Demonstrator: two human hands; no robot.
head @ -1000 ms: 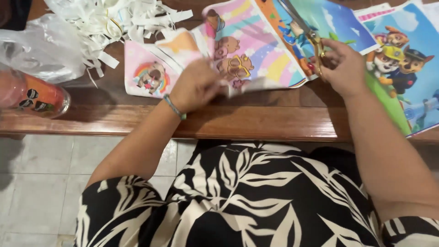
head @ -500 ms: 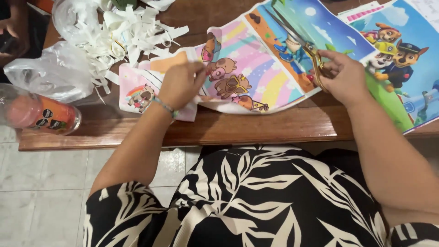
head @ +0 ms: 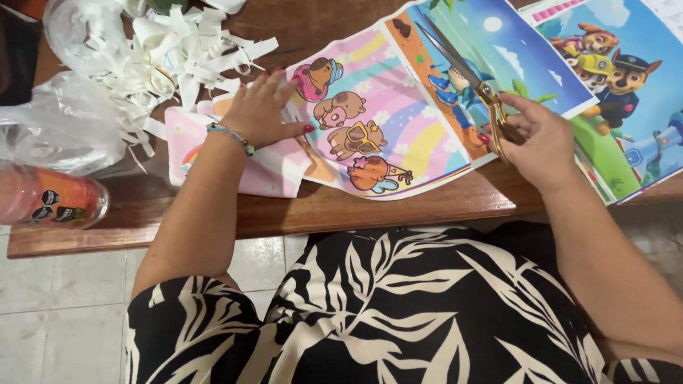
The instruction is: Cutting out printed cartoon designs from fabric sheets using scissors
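On the wooden table (head: pixel 341 206), left hand (head: pixel 260 110) fingers spread on printed sheet (head: pixel 384 128), right hand (head: pixel 537 139) gripping scissors (head: pixel 462 71)

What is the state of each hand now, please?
Left hand: open, flat on the pink printed sheet.
Right hand: closed on the scissors, blades over the blue sheet.

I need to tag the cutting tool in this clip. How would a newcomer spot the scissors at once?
Start at the brown wooden table and go to its right side, where the right hand rests on colourful cartoon sheets. It holds gold-handled metal scissors, blades pointing up-left: the only shiny metal thing among paper.
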